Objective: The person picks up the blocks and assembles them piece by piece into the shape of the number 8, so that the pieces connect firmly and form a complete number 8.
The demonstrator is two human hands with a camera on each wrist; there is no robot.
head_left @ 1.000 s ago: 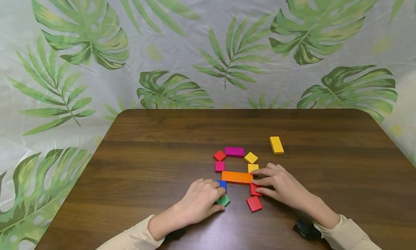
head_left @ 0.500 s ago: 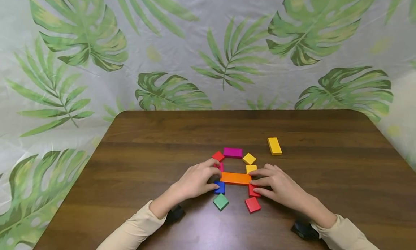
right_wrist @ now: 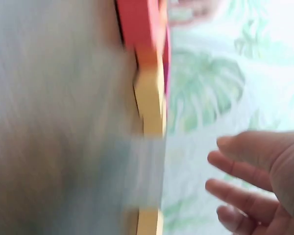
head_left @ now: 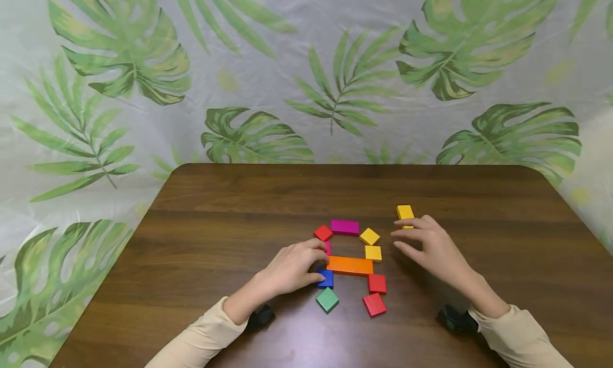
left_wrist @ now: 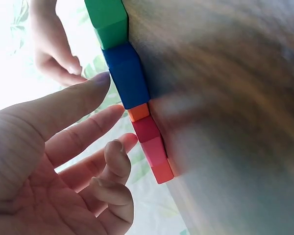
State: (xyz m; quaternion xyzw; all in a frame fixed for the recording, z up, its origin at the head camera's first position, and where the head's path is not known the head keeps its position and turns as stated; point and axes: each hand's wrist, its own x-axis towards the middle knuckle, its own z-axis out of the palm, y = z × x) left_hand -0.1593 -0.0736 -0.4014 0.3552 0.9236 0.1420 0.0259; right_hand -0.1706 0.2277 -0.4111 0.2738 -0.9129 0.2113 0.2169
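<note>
My left hand (head_left: 291, 267) rests at the left side of a ring-like layout of flat coloured blocks. In the left wrist view its thumb touches the blue block (left_wrist: 130, 78), while two fingertips touch the orange block (left_wrist: 138, 112) and the pink block (left_wrist: 153, 151); the other fingers are bent. A green block (head_left: 328, 300) lies beyond the blue one. My right hand (head_left: 433, 248) hovers, fingers loosely spread and holding nothing, just short of a yellow oblong block (head_left: 404, 212). The fingers partly cover that block in the head view.
Across the layout lie a red block (head_left: 323, 233), a purple oblong block (head_left: 345, 228), two yellow square blocks (head_left: 373, 253) and two lower red blocks (head_left: 377, 284). All sit on a brown wooden table (head_left: 239, 198). Behind hangs a leaf-patterned cloth (head_left: 258, 81).
My left hand has gone from the green and blue blocks up to the blue, orange and pink ones. My right hand has left the red and yellow blocks, moving up and right toward the yellow oblong.
</note>
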